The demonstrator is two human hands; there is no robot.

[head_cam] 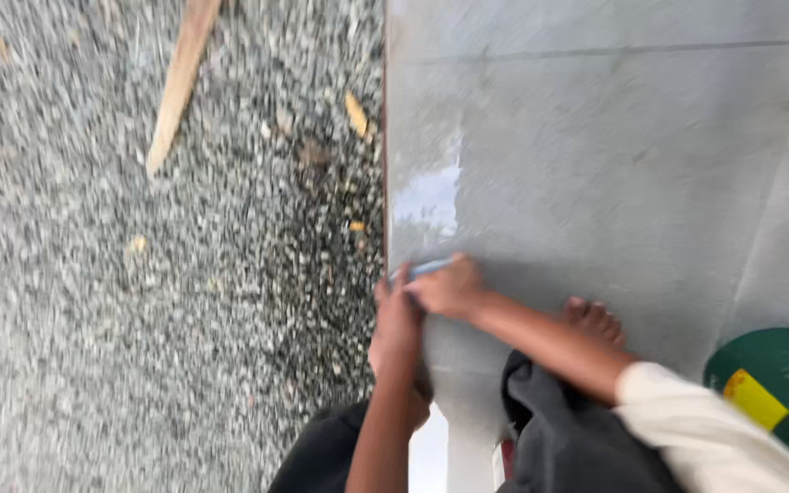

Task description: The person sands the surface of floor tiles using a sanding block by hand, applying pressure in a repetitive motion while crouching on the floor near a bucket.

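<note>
- A wooden stick (178, 82) lay tilted on the gravel (139, 274) at 11 o'clock, well apart from both hands.
- A yellow leaf (356, 114) lay on the gravel near 12 o'clock, just beside the edge of the slab (595, 137).
- The grey slab filled the view from 12 to 4 o'clock; a wet, shiny patch (426, 196) sat by its left edge, above the hands.
- The left hand (395, 329) rested near the centre, at the slab's edge, its fingers pointing up toward 12 o'clock and touching the right hand; blur hid whether they were curled or loose.
- A thin blue pen-like tool (422, 268) lay at the slab's edge, just above the left hand, with its right end in the right hand.
- The right hand (449, 288) sat just right of the left one, fingers clenched around the tool's end, the forearm running down to 4 o'clock into a cream sleeve (705, 429).
- A bare foot (595, 319) stood on the slab at 4 o'clock, behind the right forearm.
- A green item with a yellow patch (778, 383) showed at 4 o'clock, at the frame's edge.
</note>
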